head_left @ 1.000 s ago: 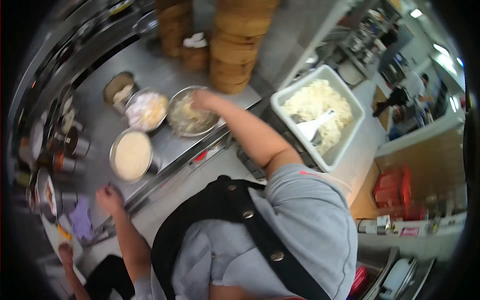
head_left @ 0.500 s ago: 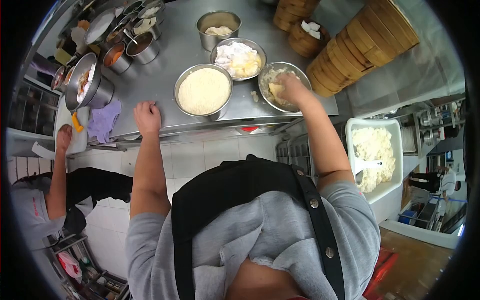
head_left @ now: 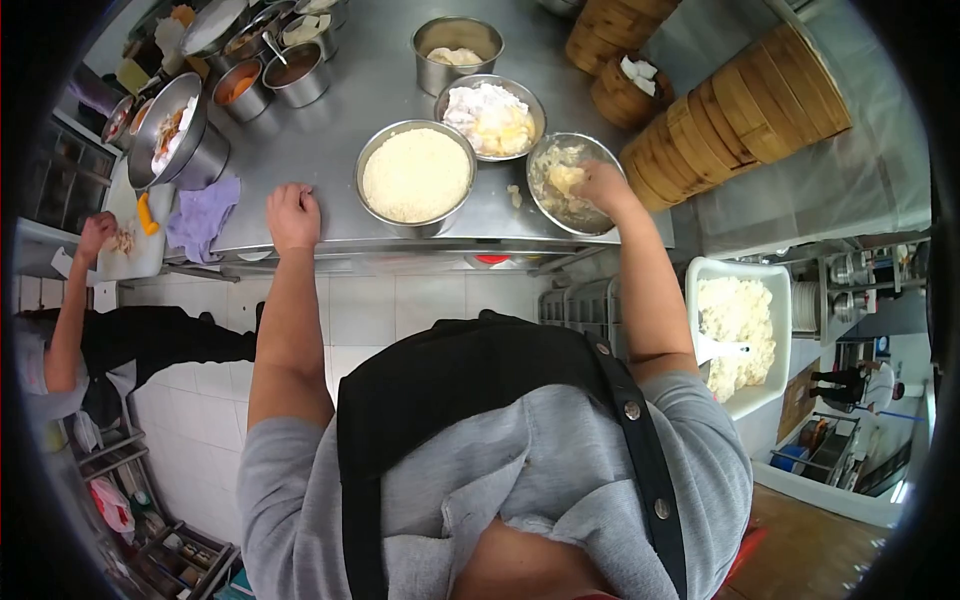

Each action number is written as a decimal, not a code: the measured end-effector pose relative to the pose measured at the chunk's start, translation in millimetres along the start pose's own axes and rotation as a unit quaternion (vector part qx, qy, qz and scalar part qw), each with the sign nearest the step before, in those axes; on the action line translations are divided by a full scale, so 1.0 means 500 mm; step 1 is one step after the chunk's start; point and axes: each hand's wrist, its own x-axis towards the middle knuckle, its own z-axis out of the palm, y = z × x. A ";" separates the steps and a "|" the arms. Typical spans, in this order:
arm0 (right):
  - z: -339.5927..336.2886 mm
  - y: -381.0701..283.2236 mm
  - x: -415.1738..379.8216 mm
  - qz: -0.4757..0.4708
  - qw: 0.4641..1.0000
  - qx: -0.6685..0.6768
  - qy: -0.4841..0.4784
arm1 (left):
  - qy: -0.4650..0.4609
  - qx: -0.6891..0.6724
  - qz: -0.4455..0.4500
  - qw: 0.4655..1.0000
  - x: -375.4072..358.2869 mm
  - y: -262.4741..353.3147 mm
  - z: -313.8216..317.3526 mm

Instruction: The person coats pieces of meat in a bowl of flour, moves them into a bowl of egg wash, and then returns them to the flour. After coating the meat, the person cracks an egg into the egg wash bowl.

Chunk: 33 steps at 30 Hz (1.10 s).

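My right hand (head_left: 605,189) is inside a metal bowl (head_left: 541,203) smeared with a pale wet mixture. Its fingertips close on a soft pale-yellow lump (head_left: 566,180), part of which shows to their left. My left hand (head_left: 293,214) rests curled at the counter's front edge, with nothing visible in it. Between my hands stands a metal bowl full of pale crumbs (head_left: 416,176). Behind it, another bowl holds a white and yellow floury mass (head_left: 487,118). A deeper metal pot (head_left: 460,75) farther back contains a pale lump.
Stacked bamboo steamers (head_left: 735,115) rise at the right. A white tub (head_left: 785,300) of pale chunky filling, with a white scoop, sits below. At the left are a purple cloth (head_left: 204,218), several metal containers, and a co-worker's hand (head_left: 98,232) over a white cutting board (head_left: 148,255).
My right hand has shifted toward the bowl's right side, showing more of its contents. My left hand stays at the edge. The co-worker's hand has moved up and left; the view shifted slightly.
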 end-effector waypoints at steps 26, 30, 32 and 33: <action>-0.054 -0.020 -0.052 0.073 0.906 0.414 -0.049 | -0.019 0.001 -0.023 1.000 0.003 0.006 -0.007; -0.037 -0.015 -0.054 0.027 0.898 0.439 -0.015 | -0.009 -0.003 -0.011 1.000 0.003 0.002 -0.005; -0.029 0.002 -0.048 0.027 0.892 0.450 -0.011 | 0.007 -0.016 0.001 1.000 0.001 -0.004 0.001; -0.028 0.009 -0.044 0.028 0.890 0.455 -0.011 | 0.015 -0.020 0.005 1.000 -0.001 -0.009 0.006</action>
